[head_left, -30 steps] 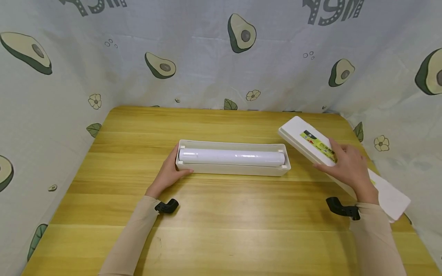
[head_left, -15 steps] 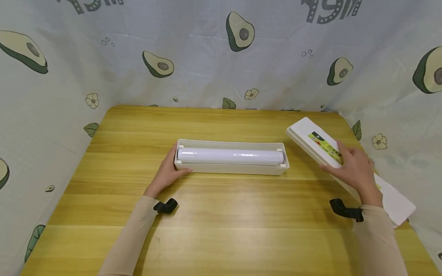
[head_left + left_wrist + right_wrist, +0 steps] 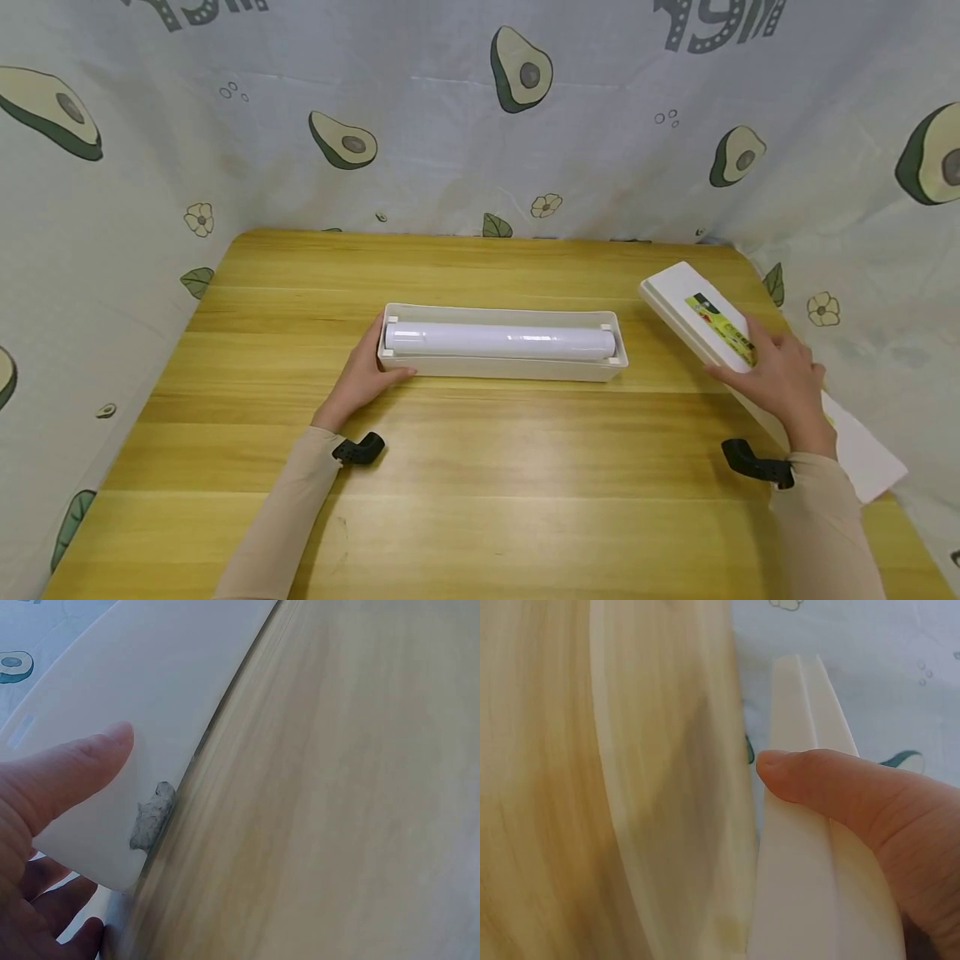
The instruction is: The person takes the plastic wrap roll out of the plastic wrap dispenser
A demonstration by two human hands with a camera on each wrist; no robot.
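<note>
A long, smooth white plastic tray (image 3: 501, 365) is lying across the middle of the grained wooden desk (image 3: 480, 500), cradling a glossy white roll (image 3: 498, 340). The left hand (image 3: 365, 377) is gripping the tray's left end, thumb on the front wall. The right hand (image 3: 783, 379) is clasping the flat white lid (image 3: 675, 296) at the desk's right edge, fingers curling round it. The lid's yellow-green label (image 3: 718, 325) is too small to read.

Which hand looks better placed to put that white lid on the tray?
Probably the right hand: it already grips the lid at the table's right edge. The left hand holds the left end of the tray, steadying it.
</note>
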